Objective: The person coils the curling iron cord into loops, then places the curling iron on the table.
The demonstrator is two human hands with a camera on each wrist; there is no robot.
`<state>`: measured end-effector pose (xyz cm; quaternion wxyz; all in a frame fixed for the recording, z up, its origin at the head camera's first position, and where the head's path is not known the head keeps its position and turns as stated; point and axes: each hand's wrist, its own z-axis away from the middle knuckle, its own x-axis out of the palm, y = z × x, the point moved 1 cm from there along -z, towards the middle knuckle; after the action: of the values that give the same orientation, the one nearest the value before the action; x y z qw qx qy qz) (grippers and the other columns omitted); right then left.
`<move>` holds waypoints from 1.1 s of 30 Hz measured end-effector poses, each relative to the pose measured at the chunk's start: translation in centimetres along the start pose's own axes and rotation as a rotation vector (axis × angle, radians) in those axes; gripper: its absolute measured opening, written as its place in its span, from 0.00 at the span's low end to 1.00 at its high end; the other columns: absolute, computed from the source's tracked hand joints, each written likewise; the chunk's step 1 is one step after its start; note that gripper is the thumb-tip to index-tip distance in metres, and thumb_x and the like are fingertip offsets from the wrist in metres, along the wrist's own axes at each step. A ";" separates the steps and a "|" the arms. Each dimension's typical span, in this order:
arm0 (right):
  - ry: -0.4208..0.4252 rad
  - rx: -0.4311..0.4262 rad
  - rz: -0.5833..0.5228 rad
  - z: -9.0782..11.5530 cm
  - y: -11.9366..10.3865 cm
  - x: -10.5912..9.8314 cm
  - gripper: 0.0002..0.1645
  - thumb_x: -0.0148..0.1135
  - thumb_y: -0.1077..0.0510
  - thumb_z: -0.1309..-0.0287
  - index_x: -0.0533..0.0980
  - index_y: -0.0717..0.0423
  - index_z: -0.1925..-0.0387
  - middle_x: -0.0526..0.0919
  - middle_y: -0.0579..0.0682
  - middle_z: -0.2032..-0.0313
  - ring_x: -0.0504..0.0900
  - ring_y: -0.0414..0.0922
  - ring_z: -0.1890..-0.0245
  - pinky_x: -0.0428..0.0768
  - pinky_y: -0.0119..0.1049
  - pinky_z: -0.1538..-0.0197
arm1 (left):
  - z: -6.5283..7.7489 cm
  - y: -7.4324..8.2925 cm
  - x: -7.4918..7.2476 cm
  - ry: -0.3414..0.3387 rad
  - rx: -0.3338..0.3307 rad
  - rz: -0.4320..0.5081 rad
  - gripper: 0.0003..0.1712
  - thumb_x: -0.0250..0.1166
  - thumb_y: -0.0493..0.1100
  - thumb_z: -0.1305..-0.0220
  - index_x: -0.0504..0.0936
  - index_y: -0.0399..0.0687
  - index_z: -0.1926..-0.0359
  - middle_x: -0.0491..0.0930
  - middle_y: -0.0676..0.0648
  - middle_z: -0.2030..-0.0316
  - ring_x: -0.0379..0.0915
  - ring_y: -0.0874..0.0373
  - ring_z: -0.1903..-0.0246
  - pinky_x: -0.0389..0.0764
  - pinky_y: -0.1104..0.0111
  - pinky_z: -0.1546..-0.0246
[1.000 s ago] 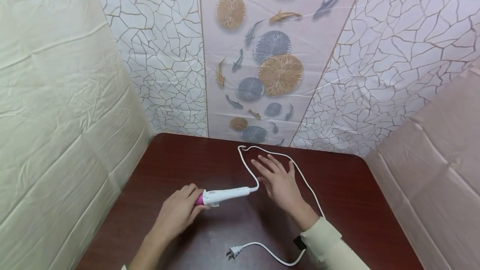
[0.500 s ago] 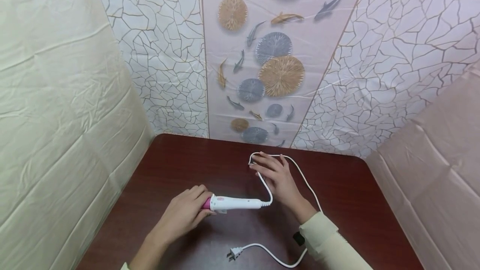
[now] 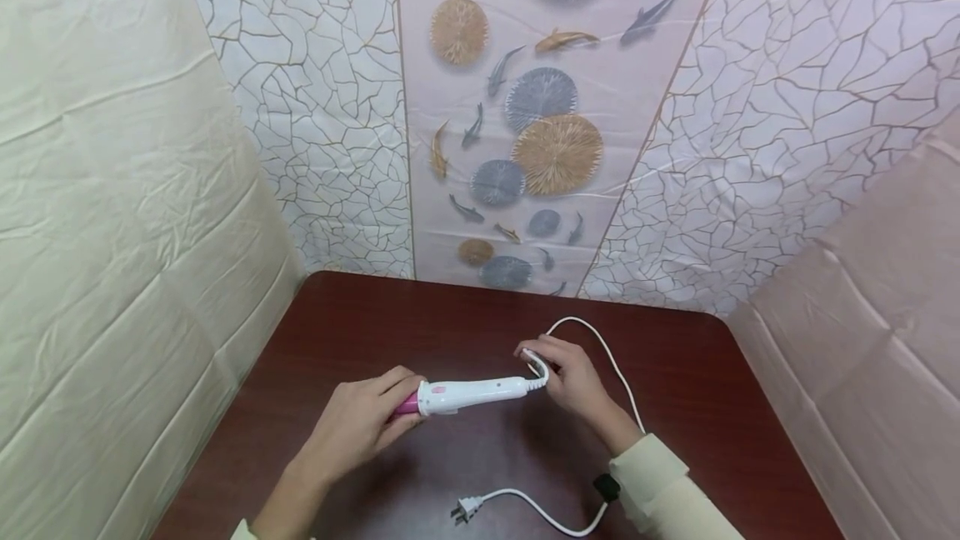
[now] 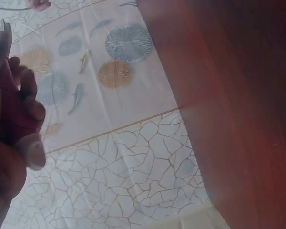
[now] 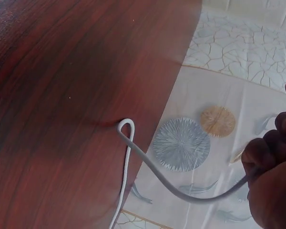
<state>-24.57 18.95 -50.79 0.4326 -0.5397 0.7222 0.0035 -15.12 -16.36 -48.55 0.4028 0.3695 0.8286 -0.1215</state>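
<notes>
Above the table, a hair iron (image 3: 474, 392) lies nearly level, with a white handle and a pink barrel end. My left hand (image 3: 362, 419) grips the pink end, covering most of it; in the left wrist view the fingers curl round this pink part (image 4: 13, 107). To the right, my right hand (image 3: 576, 375) holds the white cord (image 3: 619, 372) just past the handle. Curled fingers (image 5: 260, 155) close on the cord in the right wrist view, where a length of it hangs in a bend down to the tabletop.
A two-pin plug (image 3: 467, 508) on the cord's other end lies at the table's near side. The dark red-brown table (image 3: 390, 315) meets a patterned cloth wall (image 3: 517, 215) behind, with pale cloth walls on both sides. Part of the cord passes under the right sleeve.
My right hand's spread fingers have curled round the cord and drawn it in towards the handle. The hair iron has shifted slightly right, still in my left hand.
</notes>
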 end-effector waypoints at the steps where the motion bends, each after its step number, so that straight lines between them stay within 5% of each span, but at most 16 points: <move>1: 0.002 0.017 0.005 0.1 0.0 -0.1 0.18 0.69 0.73 0.33 0.89 0.51 0.50 0.90 0.45 0.62 0.79 0.40 0.69 0.78 0.28 0.64 | 0.0 0.0 -0.1 0.015 0.016 0.001 0.19 0.72 0.60 0.25 0.87 0.55 0.44 0.87 0.58 0.56 0.76 0.69 0.70 0.79 0.70 0.72; 7: 0.017 0.043 0.120 0.8 -0.2 -0.3 0.17 0.74 0.73 0.41 0.91 0.52 0.55 0.93 0.47 0.63 0.78 0.31 0.70 0.75 0.26 0.68 | -0.5 -0.4 -0.5 0.102 0.072 -0.070 0.29 0.50 0.65 0.14 0.88 0.51 0.42 0.87 0.54 0.61 0.79 0.64 0.71 0.81 0.67 0.73; 11: 0.021 0.005 0.295 1.4 -0.5 -0.4 0.14 0.77 0.66 0.45 0.92 0.50 0.57 0.91 0.44 0.66 0.75 0.29 0.73 0.72 0.26 0.70 | -1.0 -0.6 -0.9 0.139 0.088 -0.134 0.31 0.48 0.64 0.13 0.89 0.49 0.44 0.89 0.52 0.61 0.82 0.60 0.72 0.84 0.65 0.74; 17: -0.022 -0.140 0.487 1.9 -1.4 0.0 0.08 0.81 0.58 0.45 0.91 0.46 0.62 0.91 0.44 0.65 0.86 0.40 0.71 0.82 0.39 0.70 | -2.3 -1.3 -1.3 0.155 0.127 -0.196 0.30 0.48 0.63 0.12 0.89 0.49 0.43 0.90 0.51 0.60 0.85 0.57 0.71 0.85 0.64 0.75; 22: -0.033 -0.285 0.529 2.3 -2.9 0.5 0.00 0.75 0.55 0.35 0.89 0.45 0.63 0.87 0.39 0.67 0.84 0.36 0.73 0.81 0.34 0.74 | -3.2 -1.9 -1.2 0.122 0.128 -0.229 0.21 0.65 0.59 0.19 0.88 0.50 0.42 0.91 0.51 0.58 0.87 0.56 0.69 0.86 0.63 0.73; 27: -0.039 -0.373 0.553 2.5 -4.6 0.8 0.09 0.67 0.52 0.26 0.86 0.45 0.66 0.83 0.38 0.70 0.81 0.36 0.75 0.76 0.30 0.77 | -3.8 -2.2 -1.1 0.109 0.121 -0.235 0.28 0.84 0.53 0.41 0.88 0.50 0.43 0.91 0.51 0.58 0.88 0.55 0.68 0.87 0.63 0.73; 33: -0.078 -0.444 0.563 2.4 -6.8 0.4 0.26 0.47 0.48 0.11 0.83 0.44 0.69 0.79 0.37 0.72 0.76 0.36 0.77 0.72 0.27 0.77 | -3.9 -2.6 -0.8 0.118 0.116 -0.219 0.29 0.85 0.52 0.43 0.89 0.49 0.43 0.91 0.51 0.59 0.88 0.55 0.69 0.86 0.62 0.74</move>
<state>-17.80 16.90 -49.39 0.3142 -0.3998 0.8071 0.2999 -18.89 -16.65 -45.67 0.3155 0.3059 0.8778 -0.1906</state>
